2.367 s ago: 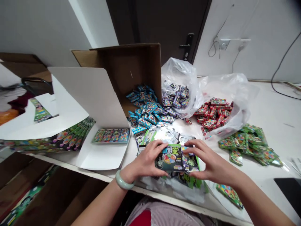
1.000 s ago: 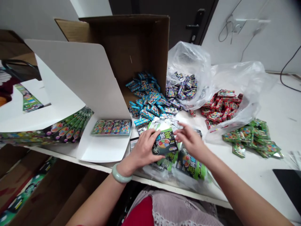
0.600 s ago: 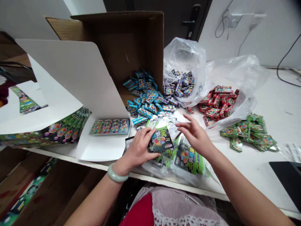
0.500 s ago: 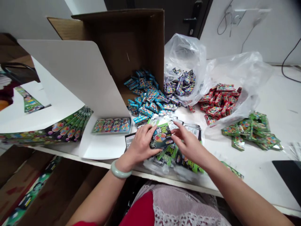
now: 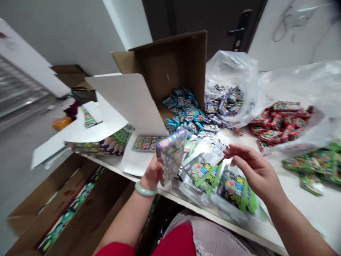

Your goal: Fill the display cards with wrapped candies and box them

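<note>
Pack [image 5: 172, 156] stands tilted on edge in the left hand [image 5: 153, 174], whose grip closes on its lower left part, just above the bangle [image 5: 146, 190]. It is between the white box [image 5: 130, 161] and the pouches [image 5: 199, 169] on the table [image 5: 270, 229], nearer the pouches' left side. The right hand [image 5: 257, 174] is well apart from it, at the pouches' right, fingers loosely bent and a gap between thumb and forefinger; whether its fingertips touch a pouch, I cannot tell.

A purple edge with bright, many-coloured marks runs along the pack's top. Its broad side is dark and mottled, the print smeared by blur.

Half a second ago the pack showed a black face with green lettering over the pouches, with the right hand's fingers close to its edge. Now it is turned up, and the right hand has moved away.
</note>
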Demonstrator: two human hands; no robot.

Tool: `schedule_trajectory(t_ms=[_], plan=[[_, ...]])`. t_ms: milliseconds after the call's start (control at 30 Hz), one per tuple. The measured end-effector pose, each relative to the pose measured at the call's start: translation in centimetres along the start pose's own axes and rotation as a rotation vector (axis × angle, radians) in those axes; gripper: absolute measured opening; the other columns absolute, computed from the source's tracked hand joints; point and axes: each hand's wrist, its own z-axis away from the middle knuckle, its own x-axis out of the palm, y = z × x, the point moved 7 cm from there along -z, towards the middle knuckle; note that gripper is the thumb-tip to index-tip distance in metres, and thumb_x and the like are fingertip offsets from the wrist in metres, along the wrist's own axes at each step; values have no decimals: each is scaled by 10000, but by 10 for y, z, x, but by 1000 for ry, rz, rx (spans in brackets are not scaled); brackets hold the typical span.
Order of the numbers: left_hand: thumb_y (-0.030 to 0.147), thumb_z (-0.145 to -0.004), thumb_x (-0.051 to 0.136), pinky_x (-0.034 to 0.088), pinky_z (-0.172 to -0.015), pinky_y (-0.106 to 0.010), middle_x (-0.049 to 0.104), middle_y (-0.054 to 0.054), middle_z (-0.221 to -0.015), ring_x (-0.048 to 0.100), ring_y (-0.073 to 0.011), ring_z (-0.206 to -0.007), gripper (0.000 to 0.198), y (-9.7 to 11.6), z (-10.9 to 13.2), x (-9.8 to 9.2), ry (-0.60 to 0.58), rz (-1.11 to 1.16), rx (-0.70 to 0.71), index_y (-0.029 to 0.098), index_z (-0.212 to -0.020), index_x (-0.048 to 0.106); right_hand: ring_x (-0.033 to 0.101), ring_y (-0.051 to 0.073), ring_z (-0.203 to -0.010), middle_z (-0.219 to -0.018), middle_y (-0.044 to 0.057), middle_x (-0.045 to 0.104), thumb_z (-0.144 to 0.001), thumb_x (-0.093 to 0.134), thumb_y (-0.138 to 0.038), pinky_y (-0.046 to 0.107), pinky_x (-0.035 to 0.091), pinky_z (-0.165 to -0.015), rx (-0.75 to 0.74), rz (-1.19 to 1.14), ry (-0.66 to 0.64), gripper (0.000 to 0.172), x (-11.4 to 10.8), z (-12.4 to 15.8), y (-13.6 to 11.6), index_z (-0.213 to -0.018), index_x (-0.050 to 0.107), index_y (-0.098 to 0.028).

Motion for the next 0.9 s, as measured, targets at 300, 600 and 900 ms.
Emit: schedule_trajectory(t_ms=[300, 600, 900], plan=[[794, -722, 482, 518, -829, -474, 694, -196, -1062, 662, -373, -988, 913, -21, -5, 46, 34, 1574, -369, 57, -1254, 562, 720, 192, -887, -973, 58, 749, -875, 603, -405, 250, 596, -774, 94, 124, -202, 241, 20, 18, 35, -1044, 692, -258], [724, -782, 500, 500, -885, -489, 687, -195, -1118, 662, -362, -1016, 820, -34, -1, 61, 123, 1734, -520, 79, -1286, 551, 706, 206, -941, -985, 72, 747, -849, 618, -467, 267, 577, -823, 271, 100, -266, 306, 23, 35, 60, -1045, 696, -246], [720, -827, 440, 470, -939, -504, 687, -206, -1120, 654, -362, -1047, 816, -34, -3, 62, 156, 1768, -546, 56, -1291, 543, 706, 203, -929, -996, 61, 748, -830, 630, -496, 276, 576, -820, 347, 102, -329, 326, 35, 38, 63, -1045, 698, -260]])
